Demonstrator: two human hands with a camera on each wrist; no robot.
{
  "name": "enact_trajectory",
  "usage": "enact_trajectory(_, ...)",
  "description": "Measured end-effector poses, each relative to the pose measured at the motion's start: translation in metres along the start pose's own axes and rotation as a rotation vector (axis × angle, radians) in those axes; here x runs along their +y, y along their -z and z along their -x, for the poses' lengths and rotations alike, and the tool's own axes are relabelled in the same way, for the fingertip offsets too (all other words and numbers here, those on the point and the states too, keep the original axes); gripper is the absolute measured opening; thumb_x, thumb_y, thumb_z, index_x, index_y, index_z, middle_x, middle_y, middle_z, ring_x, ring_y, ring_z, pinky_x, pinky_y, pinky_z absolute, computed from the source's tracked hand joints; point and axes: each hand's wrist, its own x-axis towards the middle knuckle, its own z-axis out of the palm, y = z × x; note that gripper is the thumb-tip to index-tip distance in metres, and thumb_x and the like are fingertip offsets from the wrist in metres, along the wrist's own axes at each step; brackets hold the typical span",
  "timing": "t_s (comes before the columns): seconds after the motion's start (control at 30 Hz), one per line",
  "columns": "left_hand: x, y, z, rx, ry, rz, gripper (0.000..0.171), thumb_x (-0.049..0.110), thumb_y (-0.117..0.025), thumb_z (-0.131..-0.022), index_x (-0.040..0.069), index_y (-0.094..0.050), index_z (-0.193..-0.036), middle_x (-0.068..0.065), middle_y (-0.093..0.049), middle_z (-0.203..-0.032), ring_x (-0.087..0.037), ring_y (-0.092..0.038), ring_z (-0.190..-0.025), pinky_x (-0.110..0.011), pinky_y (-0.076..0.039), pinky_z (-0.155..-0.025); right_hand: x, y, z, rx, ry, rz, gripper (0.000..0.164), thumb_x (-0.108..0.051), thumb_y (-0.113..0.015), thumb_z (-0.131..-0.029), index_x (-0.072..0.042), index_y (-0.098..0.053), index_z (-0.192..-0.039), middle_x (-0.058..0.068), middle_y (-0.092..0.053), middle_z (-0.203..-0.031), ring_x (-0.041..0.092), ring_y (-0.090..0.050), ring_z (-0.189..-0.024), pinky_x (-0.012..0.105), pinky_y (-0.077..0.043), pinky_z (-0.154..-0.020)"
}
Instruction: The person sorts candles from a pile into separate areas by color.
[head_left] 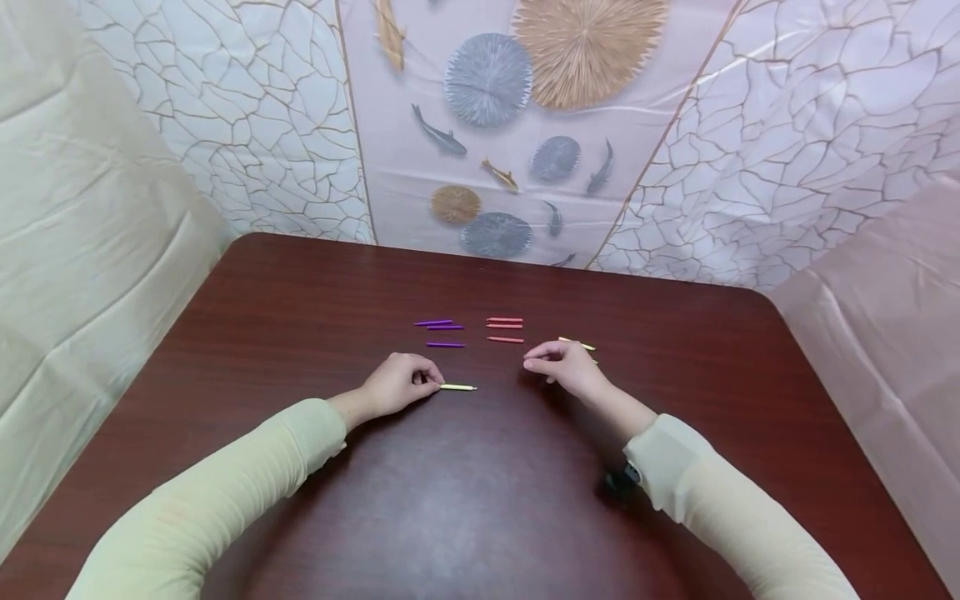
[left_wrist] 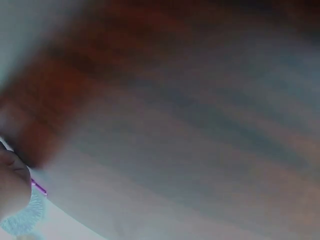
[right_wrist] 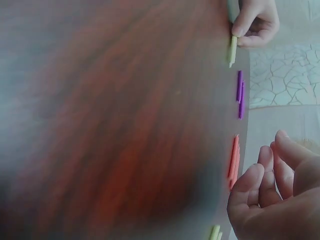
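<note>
My left hand [head_left: 401, 383] pinches one end of a yellow-green crayon [head_left: 457, 387] low over the table, its tapered tip pointing right. The same crayon [right_wrist: 233, 50] shows between thumb and fingers in the right wrist view. My right hand [head_left: 570, 367] holds nothing; its fingers are loosely bent, with a gap to the thumb. Beyond it, partly hidden, lie yellow crayons [head_left: 577, 343]. Three red crayons [head_left: 505, 326] lie left of that hand, roughly parallel. Three purple crayons [head_left: 446, 345] lie beyond my left hand, two of them close together.
The dark reddish-brown table [head_left: 450, 500] has rounded far corners. Behind it hangs a patterned cloth [head_left: 405, 200] with fish and discs, and pale cloth [head_left: 90, 250] hangs at the sides. A small dark device [head_left: 632, 472] sits at my right cuff. The left wrist view is mostly blurred.
</note>
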Motion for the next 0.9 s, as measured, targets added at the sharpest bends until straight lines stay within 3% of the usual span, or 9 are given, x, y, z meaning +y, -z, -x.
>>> enact_trajectory(0.2, 0.003, -0.003, -0.012, -0.010, 0.008, -0.004, 0.005, 0.009, -0.067, -0.083, 0.010, -0.072, -0.083, 0.000, -0.069, -0.077, -0.005, -0.054, -0.068, -0.019, -0.044, -0.064, 0.011, 0.014, 0.019, -0.016, 0.086, -0.070, 0.022, -0.019, -0.072, -0.080, 0.000, -0.071, -0.091, -0.011, -0.066, -0.071, 0.009, -0.054, -0.053, 0.025, -0.047, -0.054)
enact_trajectory(0.43, 0.012, -0.013, -0.028, -0.023, -0.025, 0.006, 0.005, 0.011, -0.067, -0.083, 0.011, -0.072, -0.083, 0.001, -0.069, -0.078, -0.004, -0.055, -0.068, -0.019, -0.044, -0.065, 0.022, 0.024, 0.032, 0.016, -0.048, -0.001, 0.026, -0.012, -0.069, -0.082, 0.007, -0.066, -0.100, -0.015, -0.062, -0.070, 0.010, -0.055, -0.054, 0.025, -0.048, -0.058)
enact_trajectory(0.9, 0.043, -0.042, -0.076, -0.068, -0.049, 0.010, 0.006, 0.013, -0.066, -0.085, 0.013, -0.072, -0.085, 0.002, -0.069, -0.080, -0.007, -0.055, -0.072, -0.020, -0.044, -0.069, 0.034, 0.044, 0.065, -0.009, -0.082, -0.058, 0.031, -0.012, -0.069, -0.082, 0.009, -0.064, -0.103, -0.016, -0.064, -0.072, 0.012, -0.056, -0.057, 0.026, -0.048, -0.060)
